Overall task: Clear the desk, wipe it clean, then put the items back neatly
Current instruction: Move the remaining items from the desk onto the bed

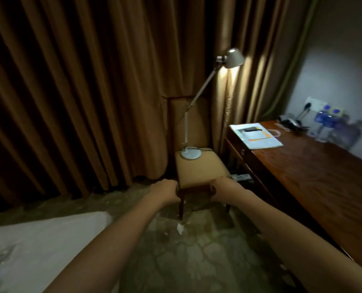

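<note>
Gripping the chair [199,168] seat's near corners, left hand [165,190] and right hand [220,188] faced the lamp [190,153] straight ahead on it, while the tabletop [315,166] lay off right.

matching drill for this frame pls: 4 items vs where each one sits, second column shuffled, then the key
Things:
1. silver articulated desk lamp
2. white paper folder with orange strip
3. clear plastic water bottles with blue labels
4. small white crumpled scrap

Places:
A. on the carpet in front of the chair's front leg
B. at the desk's far end, against the wall
C. base standing on the tan padded chair seat
D. flat on the near-left corner of the dark wooden desk

Pairs: 1-C, 2-D, 3-B, 4-A
</note>
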Demonstrator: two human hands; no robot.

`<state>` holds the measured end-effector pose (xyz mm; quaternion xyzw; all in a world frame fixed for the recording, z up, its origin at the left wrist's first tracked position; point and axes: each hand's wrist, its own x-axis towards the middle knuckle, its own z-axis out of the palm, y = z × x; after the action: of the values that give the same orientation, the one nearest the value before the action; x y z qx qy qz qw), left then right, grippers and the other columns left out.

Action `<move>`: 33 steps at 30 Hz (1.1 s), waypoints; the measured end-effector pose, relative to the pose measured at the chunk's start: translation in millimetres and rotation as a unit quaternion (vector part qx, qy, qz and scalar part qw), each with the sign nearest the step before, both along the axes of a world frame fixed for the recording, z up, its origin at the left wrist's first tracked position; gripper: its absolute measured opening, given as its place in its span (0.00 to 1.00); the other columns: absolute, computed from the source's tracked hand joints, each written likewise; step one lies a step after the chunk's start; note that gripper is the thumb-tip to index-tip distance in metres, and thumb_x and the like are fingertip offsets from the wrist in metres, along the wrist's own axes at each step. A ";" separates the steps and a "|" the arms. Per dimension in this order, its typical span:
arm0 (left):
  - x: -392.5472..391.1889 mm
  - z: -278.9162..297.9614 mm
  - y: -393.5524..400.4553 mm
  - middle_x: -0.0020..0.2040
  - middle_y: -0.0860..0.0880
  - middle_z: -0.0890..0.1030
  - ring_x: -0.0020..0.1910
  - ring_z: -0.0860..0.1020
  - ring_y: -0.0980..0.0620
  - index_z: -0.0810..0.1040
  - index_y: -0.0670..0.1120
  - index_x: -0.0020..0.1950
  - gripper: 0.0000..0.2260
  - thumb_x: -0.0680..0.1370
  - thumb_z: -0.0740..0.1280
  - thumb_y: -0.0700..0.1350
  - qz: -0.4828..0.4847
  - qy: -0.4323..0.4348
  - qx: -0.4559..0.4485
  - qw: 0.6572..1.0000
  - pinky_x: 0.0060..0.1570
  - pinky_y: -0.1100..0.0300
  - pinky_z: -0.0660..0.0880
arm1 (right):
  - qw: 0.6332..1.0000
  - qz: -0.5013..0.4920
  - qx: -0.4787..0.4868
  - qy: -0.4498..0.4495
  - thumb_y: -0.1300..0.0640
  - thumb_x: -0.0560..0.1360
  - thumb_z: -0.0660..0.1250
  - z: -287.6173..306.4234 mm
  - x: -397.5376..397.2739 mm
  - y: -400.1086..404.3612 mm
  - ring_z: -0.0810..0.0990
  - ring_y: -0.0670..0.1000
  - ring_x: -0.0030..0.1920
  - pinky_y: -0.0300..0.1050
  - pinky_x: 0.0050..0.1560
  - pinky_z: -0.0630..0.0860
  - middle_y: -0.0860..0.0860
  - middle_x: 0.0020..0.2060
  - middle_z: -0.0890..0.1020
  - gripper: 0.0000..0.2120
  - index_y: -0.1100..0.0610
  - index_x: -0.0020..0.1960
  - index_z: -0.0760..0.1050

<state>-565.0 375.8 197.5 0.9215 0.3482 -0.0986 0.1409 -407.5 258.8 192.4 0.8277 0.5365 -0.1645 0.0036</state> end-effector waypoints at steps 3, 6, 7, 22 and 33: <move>54.0 -12.2 21.2 0.56 0.49 0.78 0.52 0.77 0.49 0.76 0.49 0.59 0.16 0.74 0.69 0.54 -0.039 0.011 -0.010 0.999 0.45 0.56 0.74 | 0.999 -0.046 0.002 0.022 0.54 0.74 0.67 -9.8 37.2 -5.5 0.78 0.59 0.52 0.47 0.43 0.72 0.58 0.51 0.79 0.14 0.62 0.54 0.75; 112.1 -17.9 50.6 0.56 0.48 0.78 0.53 0.77 0.49 0.75 0.49 0.59 0.16 0.74 0.68 0.52 -0.069 -0.008 -0.026 0.997 0.52 0.53 0.76 | 0.996 -0.089 -0.019 0.019 0.56 0.75 0.66 -17.2 82.0 4.5 0.79 0.59 0.51 0.48 0.45 0.75 0.57 0.50 0.79 0.12 0.62 0.54 0.75; 132.0 -19.1 61.6 0.57 0.48 0.78 0.54 0.76 0.48 0.75 0.49 0.60 0.17 0.74 0.67 0.52 -0.080 -0.018 -0.030 0.996 0.54 0.53 0.75 | 0.995 -0.100 -0.023 0.017 0.55 0.75 0.66 -17.2 98.6 10.0 0.79 0.59 0.51 0.49 0.46 0.76 0.56 0.48 0.79 0.11 0.62 0.53 0.75; 377.1 -29.8 136.2 0.54 0.48 0.79 0.53 0.77 0.48 0.76 0.48 0.58 0.16 0.72 0.68 0.50 -0.249 -0.029 -0.047 0.967 0.49 0.56 0.73 | 0.960 -0.279 -0.029 0.029 0.52 0.76 0.67 -18.8 284.7 40.1 0.74 0.53 0.44 0.42 0.36 0.68 0.53 0.46 0.76 0.13 0.59 0.55 0.74; 590.0 -52.4 113.9 0.55 0.48 0.77 0.52 0.77 0.47 0.72 0.50 0.51 0.09 0.74 0.66 0.49 -0.361 0.027 0.017 0.932 0.42 0.58 0.69 | 0.924 -0.379 -0.016 0.046 0.53 0.76 0.67 -50.9 480.8 19.6 0.78 0.54 0.53 0.46 0.53 0.77 0.54 0.55 0.78 0.14 0.58 0.58 0.74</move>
<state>25.0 489.6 145.1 0.9843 -0.0022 -0.1616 0.0702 73.4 278.4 141.5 0.9607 0.1796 -0.1994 -0.0706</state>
